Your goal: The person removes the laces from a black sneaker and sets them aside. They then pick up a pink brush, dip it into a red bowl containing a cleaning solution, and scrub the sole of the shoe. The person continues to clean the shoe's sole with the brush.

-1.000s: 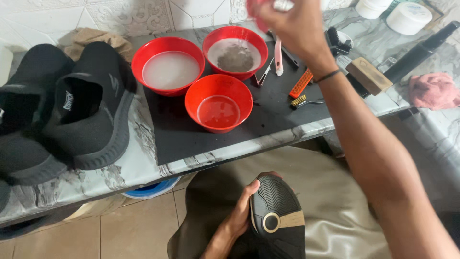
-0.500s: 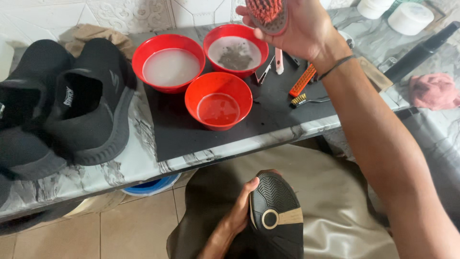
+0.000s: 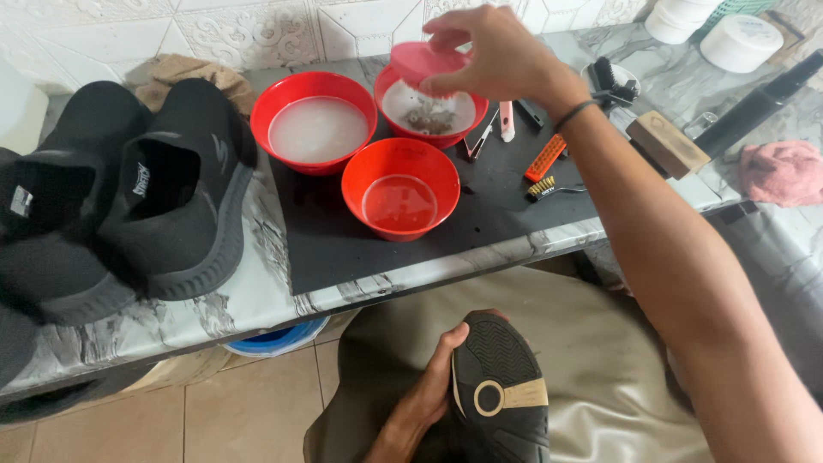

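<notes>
Gripped a pink scrub brush (image 3: pixel 424 62) in the right hand (image 3: pixel 501 62), fingers curled shut round its back, bristles down just above the rear red bowl (image 3: pixel 385 86) of grey water flecked with dark grit. Could not tell whether the bristles touched the water. Clasped a black shoe (image 3: pixel 501 399) in the left hand (image 3: pixel 426 396) low over the lap, at six o'clock from the bowls, sole turned up, fingers wrapped round its edge.

Saw a second red bowl (image 3: pixel 267 116) of milky liquid at nine o'clock from the rear one, and a third red bowl (image 3: pixel 356 176) holding a little clear liquid at six o'clock from it, all on a black mat (image 3: pixel 506 219) atop the marble-patterned table (image 3: pixel 257 296). Noted two more black slip-on shoes (image 3: pixel 176 206) at nine o'clock from the mat, dry-looking. Spotted an orange brush (image 3: pixel 545 158), a small wire brush (image 3: pixel 549 187) and a wooden-backed brush (image 3: pixel 667 144) at three o'clock from the bowls, with a pink cloth (image 3: pixel 782 171) further that way.

Judged the shoe cleaning begun yet far from done — inferred some scrubbing already done from the dirtied rinse water. Found no suds on the upturned sole. Reckoned the pair on the table seemingly untouched and left to do, along with any wiping dry.
</notes>
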